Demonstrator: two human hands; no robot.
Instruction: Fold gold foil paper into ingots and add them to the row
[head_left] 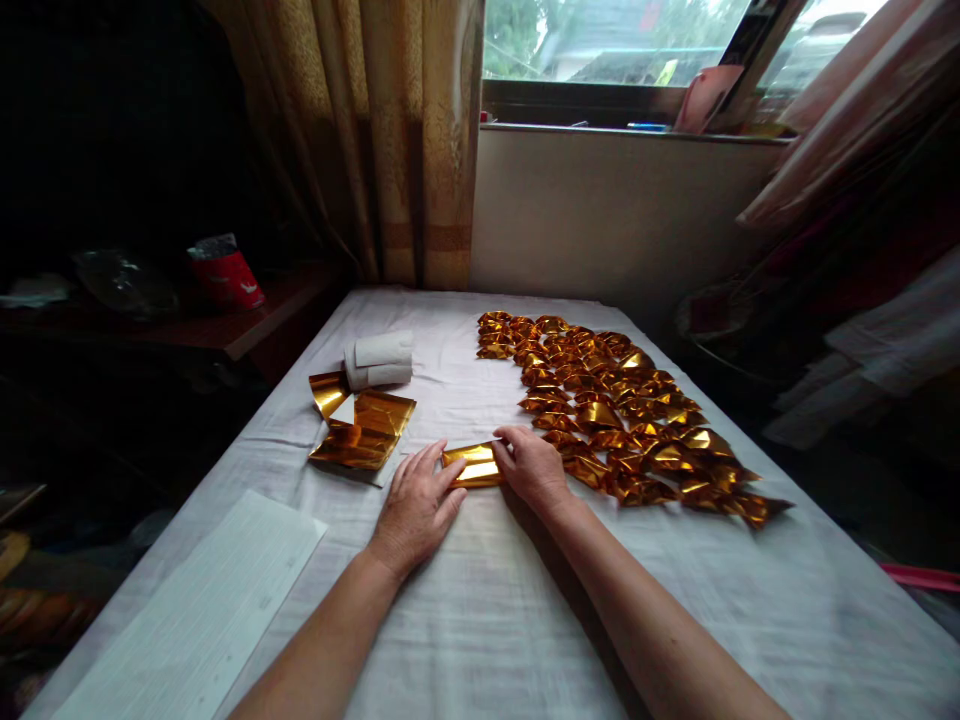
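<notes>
Right between the two hands lies the gold strip, its long axis running roughly left to right, across the forearms' reach. Neither hand is nearer, for both touch it: the left hand rests over the left end, though whether it pinches underneath I cannot tell, and the right hand is closed on the right end with bent fingers. Just beside the right hand, rows of gold pieces spread over the far right of the white cloth. To the left sit loose foil sheets, with a pale roll touching them from behind, and nearer, a long paper lies flat. Beyond stand a curtain and a window; a red cup is on a dark side table.
</notes>
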